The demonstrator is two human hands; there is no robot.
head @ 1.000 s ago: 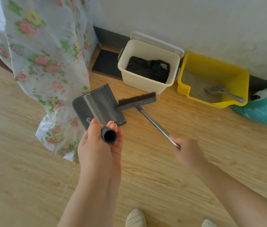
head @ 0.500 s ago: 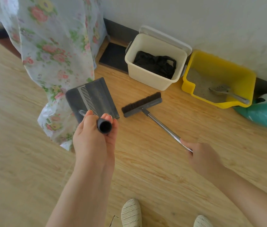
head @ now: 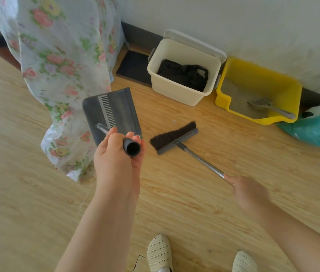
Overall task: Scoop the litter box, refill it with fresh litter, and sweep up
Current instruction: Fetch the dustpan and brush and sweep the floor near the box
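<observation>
Wood-look floor (head: 194, 203), white wall (head: 233, 20)

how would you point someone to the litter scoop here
Along the wall stand a cream bin and, right of it, a yellow litter box. The grey scoop lies inside on the litter, the only tool not on the floor.
</observation>
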